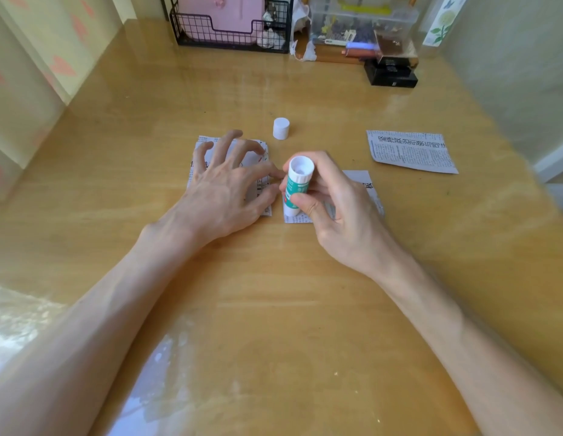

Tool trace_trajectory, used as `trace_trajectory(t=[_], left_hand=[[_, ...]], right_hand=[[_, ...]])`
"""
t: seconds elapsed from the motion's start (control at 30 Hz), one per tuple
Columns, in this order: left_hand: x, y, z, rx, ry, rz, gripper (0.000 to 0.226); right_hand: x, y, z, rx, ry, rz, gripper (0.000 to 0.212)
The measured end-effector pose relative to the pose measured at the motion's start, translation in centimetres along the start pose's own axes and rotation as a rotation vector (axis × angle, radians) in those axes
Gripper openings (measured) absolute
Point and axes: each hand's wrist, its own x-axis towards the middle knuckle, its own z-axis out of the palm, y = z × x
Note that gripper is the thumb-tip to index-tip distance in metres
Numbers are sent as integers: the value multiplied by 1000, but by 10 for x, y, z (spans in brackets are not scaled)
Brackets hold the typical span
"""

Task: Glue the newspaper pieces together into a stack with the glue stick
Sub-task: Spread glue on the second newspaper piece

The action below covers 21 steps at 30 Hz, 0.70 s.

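Tabletop (273, 309): glossy yellow wood, with glare patches along the near edge. A pale curtain (37, 58) printed with pink hearts hangs to the left, and a plain wall is on the right.

At the far edge stand a black wire basket (229, 29), a clear plastic box (362, 20) and a small black box (390, 75).

Left hand (223, 190): fingers spread apart and arched, tips pressing on the newspaper stack (211, 140) at centre.

Right hand (336, 209): fingers clamped round the glue stick (297, 184), which is uncapped with its open end up, over a second newspaper piece (358, 180) just beside the stack.

The white cap (280, 128) stands behind them. A third newspaper piece (412, 151) lies well apart to the right.
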Motion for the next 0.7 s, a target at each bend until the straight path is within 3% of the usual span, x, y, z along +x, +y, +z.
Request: trace_trajectory(t=[0.2, 0.4, 0.57, 0.7], left_hand=[[0, 0, -1, -8, 7, 4, 43], [-1, 1, -2, -5, -20, -17, 47], [-1, 2, -3, -6, -31, -29, 46], [-1, 3, -3, -20, -30, -36, 49]], right_hand=[[-7, -2, -5, 130, -18, 43, 28], [-1, -4, -21, 340, 287, -24, 33], [-3, -12, -24, 622, 314, 71, 27], [1, -9, -22, 478, 343, 57, 24]])
